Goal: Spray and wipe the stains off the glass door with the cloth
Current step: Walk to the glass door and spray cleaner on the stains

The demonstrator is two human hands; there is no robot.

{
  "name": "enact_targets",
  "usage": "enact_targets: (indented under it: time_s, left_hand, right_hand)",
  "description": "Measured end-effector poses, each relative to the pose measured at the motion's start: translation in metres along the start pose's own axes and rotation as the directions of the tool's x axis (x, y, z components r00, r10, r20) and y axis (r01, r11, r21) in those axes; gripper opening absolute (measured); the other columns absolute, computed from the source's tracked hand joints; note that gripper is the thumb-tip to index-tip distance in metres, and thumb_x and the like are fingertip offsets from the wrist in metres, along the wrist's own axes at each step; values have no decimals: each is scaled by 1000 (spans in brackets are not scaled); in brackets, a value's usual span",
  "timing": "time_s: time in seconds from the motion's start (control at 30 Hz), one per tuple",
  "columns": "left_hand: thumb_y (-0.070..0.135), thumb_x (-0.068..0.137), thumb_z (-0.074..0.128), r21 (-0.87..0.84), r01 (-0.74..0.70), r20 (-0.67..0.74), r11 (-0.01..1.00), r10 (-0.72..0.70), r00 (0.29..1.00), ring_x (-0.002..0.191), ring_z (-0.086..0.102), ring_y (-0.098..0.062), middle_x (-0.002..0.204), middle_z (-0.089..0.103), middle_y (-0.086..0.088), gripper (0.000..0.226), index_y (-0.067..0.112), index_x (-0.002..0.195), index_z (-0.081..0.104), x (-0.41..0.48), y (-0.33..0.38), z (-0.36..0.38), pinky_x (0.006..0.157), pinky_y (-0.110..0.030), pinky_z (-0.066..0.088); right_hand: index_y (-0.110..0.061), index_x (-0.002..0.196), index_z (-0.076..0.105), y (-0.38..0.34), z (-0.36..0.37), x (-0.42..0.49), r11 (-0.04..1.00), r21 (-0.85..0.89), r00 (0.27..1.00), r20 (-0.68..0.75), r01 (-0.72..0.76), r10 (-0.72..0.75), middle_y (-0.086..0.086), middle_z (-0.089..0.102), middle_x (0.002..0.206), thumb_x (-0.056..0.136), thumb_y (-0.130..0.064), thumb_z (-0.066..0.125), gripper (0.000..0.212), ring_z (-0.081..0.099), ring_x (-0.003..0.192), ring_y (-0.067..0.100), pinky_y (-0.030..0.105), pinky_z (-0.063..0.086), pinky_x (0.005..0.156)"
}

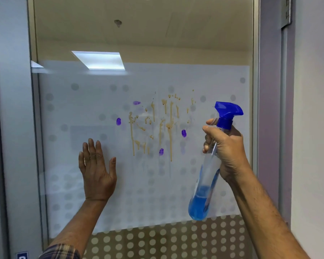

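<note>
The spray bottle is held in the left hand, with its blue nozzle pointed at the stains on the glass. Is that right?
Not quite. The head view shows the spray bottle in the right hand, not the left; the left hand is open against the glass door. The nozzle does point toward the stains.

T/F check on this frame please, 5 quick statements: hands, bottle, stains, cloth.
1. The right hand holds a clear plastic spray bottle with a blue trigger head. True.
2. The bottle is full to the neck. False: blue liquid fills only the bottom part.
3. The left hand holds a cloth. False: it is open and empty, palm toward the frosted, dotted glass door; no cloth is in view.
4. The brown drip stains and purple smudges are on the glass, between the two hands. True.
5. The spray nozzle points right, toward the door frame. False: it points left, toward the stained glass.
</note>
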State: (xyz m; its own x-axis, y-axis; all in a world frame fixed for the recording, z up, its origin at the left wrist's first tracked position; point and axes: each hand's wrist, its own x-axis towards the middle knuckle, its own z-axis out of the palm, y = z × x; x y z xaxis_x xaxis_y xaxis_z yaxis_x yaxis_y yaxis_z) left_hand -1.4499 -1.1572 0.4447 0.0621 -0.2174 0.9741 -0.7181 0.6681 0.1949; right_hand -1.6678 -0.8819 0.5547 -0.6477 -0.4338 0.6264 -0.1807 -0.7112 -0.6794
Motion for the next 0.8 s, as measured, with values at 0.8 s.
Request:
enact_targets:
  time_s: [0.8]
  left_hand:
    - [42,107,32,36,-18,-49,999,19,999,160,17,-35,170,23,-22,69,-3,160,27,0,0,1,128,-56,20]
  right_hand:
    - [-9,105,66,-1,93,36,991,117,959,283,-61,26,0,59,64,92,-7,71,14,54,54,15,28,51,53]
